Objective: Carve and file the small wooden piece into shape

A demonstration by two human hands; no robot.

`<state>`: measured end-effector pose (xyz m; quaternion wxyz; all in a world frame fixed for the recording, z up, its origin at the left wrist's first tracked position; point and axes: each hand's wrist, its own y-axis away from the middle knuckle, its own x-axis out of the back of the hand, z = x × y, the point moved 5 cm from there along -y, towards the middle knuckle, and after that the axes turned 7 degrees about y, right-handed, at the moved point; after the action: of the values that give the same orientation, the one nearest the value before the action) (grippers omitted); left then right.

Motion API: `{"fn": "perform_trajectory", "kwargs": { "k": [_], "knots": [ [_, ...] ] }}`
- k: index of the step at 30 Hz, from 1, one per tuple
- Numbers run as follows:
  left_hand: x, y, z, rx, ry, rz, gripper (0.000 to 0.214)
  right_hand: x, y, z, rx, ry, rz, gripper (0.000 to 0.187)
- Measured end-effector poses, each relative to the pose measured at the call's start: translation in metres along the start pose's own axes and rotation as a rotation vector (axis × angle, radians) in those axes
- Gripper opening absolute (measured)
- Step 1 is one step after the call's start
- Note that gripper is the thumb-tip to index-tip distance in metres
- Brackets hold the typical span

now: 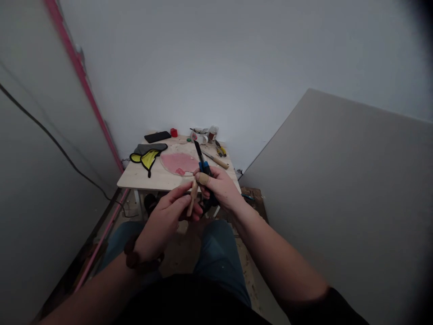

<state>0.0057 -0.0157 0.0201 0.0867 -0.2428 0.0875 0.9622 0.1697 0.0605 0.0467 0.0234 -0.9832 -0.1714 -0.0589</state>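
My left hand (171, 208) pinches a small, narrow piece of wood (192, 198) between thumb and fingers, just in front of the table's near edge. In my right hand (219, 187) is a utility knife (204, 167) with a blue and black body, its dark blade pointing up and away from me. A tan bandage (203, 178) wraps my right thumb, which rests near the top of the wood. Both hands are close together, and the fingers of the right hand partly hide the knife's handle.
On the small wooden table (130, 179) lie a pink round mat (179, 161), a grey and yellow cloth (149, 158), a black phone (157, 136), a wooden-handled tool (219, 162), yellow-handled pliers (220, 150), a white mug (199, 137) and a jar (212, 134). A grey panel (331, 189) stands at right.
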Motion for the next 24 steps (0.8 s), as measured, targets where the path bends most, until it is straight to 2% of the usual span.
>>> {"fn": "perform_trajectory", "kwargs": {
  "k": [6, 10, 13, 15, 17, 19, 24],
  "knots": [
    [-0.002, -0.003, 0.005, -0.062, -0.099, -0.019, 0.045, 0.002, 0.001, -0.005, 0.007, 0.133, 0.064, 0.046],
    [0.008, -0.005, 0.005, -0.097, 0.001, 0.106, 0.032, 0.009, 0.008, -0.009, 0.160, 0.335, 0.148, 0.045],
    [0.011, -0.008, 0.006, -0.142, 0.050, 0.108, 0.022, 0.006, 0.022, -0.014, 0.284, 0.652, 0.077, 0.036],
    [0.010, -0.011, 0.006, -0.157, 0.051, 0.079, 0.016, 0.002, 0.030, -0.016, 0.302, 0.860, -0.007, 0.030],
    [0.008, -0.013, 0.006, -0.160, 0.047, 0.061, 0.026, -0.001, 0.035, -0.018, 0.282, 1.015, -0.072, 0.024],
    [0.006, -0.015, 0.004, -0.157, 0.053, 0.060, 0.031, -0.001, 0.037, -0.021, 0.260, 1.107, -0.108, 0.023],
    [0.005, -0.016, 0.002, -0.158, 0.057, 0.092, 0.027, 0.001, 0.032, -0.022, 0.255, 1.223, -0.119, 0.025]
  ]
}}
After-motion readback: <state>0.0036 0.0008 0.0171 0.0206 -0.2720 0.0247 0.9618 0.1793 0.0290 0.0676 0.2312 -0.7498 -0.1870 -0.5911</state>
